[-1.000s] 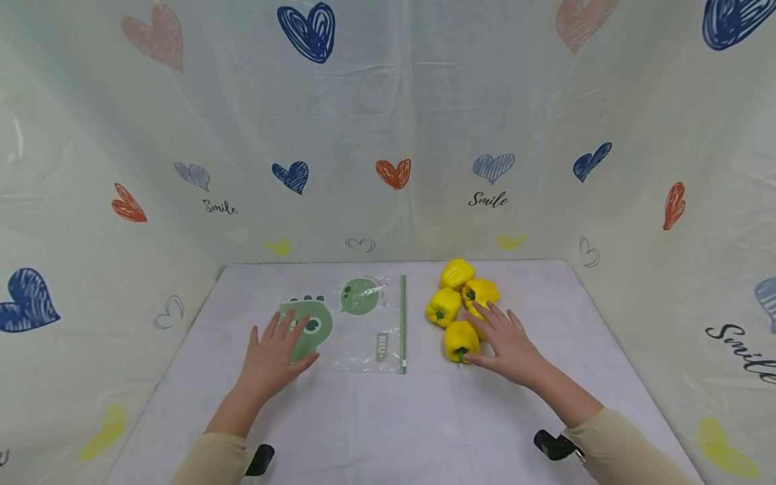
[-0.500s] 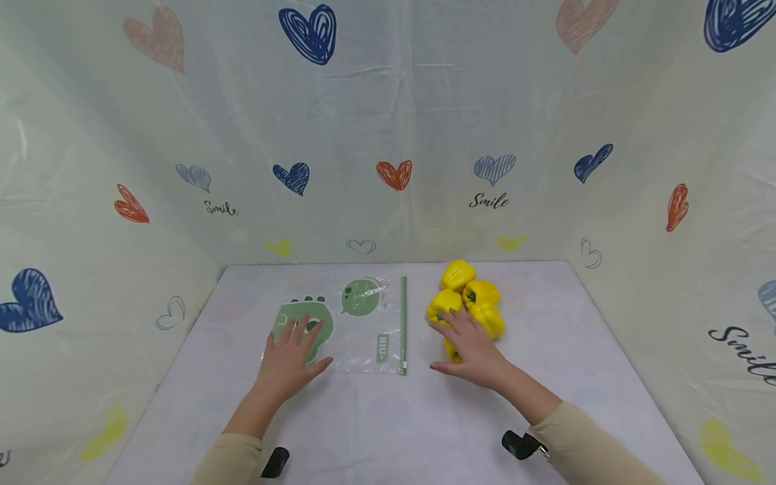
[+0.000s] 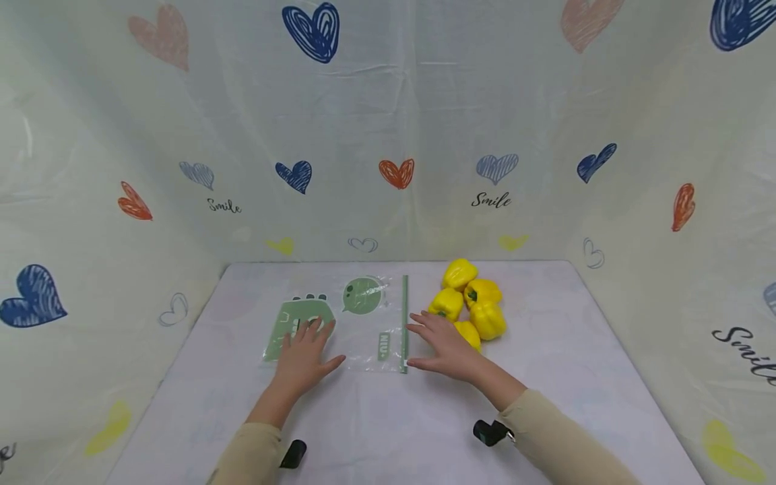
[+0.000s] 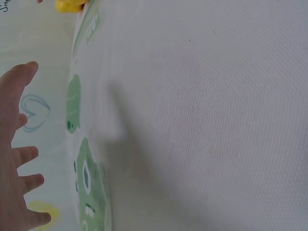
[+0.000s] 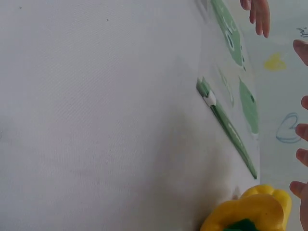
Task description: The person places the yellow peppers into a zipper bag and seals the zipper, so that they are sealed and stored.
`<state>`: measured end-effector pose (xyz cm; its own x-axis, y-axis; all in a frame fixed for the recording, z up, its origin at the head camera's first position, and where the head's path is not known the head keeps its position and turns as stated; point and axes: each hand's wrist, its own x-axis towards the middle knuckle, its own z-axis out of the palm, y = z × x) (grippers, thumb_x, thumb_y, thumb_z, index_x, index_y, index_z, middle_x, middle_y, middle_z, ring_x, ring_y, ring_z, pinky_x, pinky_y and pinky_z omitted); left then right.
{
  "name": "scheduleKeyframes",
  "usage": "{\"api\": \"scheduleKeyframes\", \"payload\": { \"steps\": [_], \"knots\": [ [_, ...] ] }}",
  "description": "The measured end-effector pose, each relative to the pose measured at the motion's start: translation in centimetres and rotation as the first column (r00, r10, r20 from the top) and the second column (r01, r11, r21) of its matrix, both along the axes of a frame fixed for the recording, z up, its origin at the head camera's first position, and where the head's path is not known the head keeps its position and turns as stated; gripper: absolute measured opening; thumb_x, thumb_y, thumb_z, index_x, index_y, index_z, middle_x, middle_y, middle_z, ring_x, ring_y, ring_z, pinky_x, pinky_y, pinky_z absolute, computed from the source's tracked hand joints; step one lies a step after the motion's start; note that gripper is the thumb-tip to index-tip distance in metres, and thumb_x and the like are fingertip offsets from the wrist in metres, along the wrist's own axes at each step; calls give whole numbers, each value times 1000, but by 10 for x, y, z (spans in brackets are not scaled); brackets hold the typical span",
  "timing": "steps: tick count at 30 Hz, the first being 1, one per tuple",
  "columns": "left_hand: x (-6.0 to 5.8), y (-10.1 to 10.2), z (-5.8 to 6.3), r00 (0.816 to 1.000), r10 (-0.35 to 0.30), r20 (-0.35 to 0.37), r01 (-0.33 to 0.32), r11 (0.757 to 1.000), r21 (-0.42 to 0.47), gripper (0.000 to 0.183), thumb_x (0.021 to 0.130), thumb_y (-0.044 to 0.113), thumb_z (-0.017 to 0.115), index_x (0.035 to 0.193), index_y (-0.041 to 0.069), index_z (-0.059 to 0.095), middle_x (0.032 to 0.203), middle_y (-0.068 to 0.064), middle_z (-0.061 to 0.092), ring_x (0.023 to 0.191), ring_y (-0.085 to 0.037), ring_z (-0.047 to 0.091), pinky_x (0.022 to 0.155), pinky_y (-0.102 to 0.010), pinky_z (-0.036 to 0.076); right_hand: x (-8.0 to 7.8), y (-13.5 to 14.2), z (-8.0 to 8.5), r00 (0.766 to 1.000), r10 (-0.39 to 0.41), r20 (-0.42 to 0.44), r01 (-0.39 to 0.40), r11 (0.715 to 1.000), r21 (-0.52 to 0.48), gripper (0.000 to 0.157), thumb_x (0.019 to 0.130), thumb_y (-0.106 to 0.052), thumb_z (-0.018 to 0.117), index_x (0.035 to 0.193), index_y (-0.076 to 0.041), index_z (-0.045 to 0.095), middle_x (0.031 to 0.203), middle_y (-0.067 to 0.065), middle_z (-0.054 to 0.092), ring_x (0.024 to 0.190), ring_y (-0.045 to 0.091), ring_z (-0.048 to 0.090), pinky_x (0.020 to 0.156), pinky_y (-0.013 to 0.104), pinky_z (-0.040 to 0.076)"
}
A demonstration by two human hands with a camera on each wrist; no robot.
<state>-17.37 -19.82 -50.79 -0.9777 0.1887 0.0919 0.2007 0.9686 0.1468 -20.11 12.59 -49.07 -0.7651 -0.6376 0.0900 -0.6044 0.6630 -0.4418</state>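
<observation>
A clear zip bag (image 3: 364,343) printed with green cartoon shapes lies flat on the table, its green zip strip (image 3: 404,303) along the right side. A white slider (image 5: 210,98) shows at one end of that strip in the right wrist view. My left hand (image 3: 303,360), fingers spread, is over the bag's lower left part and holds nothing. My right hand (image 3: 447,349) is spread too, its fingertips right by the zip strip. Just behind it lie several yellow bell peppers (image 3: 487,320) in a cluster; the hand partly hides the nearest ones.
A white cloth covers the table (image 3: 376,431). Behind and at both sides hangs a pale curtain (image 3: 339,108) printed with hearts and "Smile". A black wrist camera (image 3: 491,432) sits below the right wrist, another black camera (image 3: 294,455) below the left.
My right hand has moved left from over the peppers to the bag's zip strip. My left hand has shifted right and slightly nearer over the bag. Bag and peppers stay put.
</observation>
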Motion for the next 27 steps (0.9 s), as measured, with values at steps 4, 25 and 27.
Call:
{"api": "scheduleKeyframes", "payload": {
  "steps": [4,25,27],
  "knots": [
    [-3,7,-3,1000,15,28,-15,1000,6,80,84,55,66,147,13,43,152,-17,36,137,-43,32,104,-70,24,-5,-8,-3,999,29,16,-29,1000,0,67,89,-50,64,144,-14,48,154,8,35,143,30,24,114,54,23],
    [-17,28,-30,990,84,110,-86,996,17,80,83,58,67,145,12,46,149,-23,36,137,-49,27,101,-76,20,-31,-36,-25,995,-14,100,12,1000,21,58,86,-42,73,135,-16,58,136,0,56,128,20,47,108,39,38],
    [-18,28,-33,989,86,120,-89,996,19,80,82,57,68,144,12,46,150,-24,35,137,-50,26,101,-77,19,-33,-37,-26,994,-16,113,16,1000,3,56,85,-42,73,133,-15,59,133,-1,57,125,20,48,106,39,40]
  ]
}}
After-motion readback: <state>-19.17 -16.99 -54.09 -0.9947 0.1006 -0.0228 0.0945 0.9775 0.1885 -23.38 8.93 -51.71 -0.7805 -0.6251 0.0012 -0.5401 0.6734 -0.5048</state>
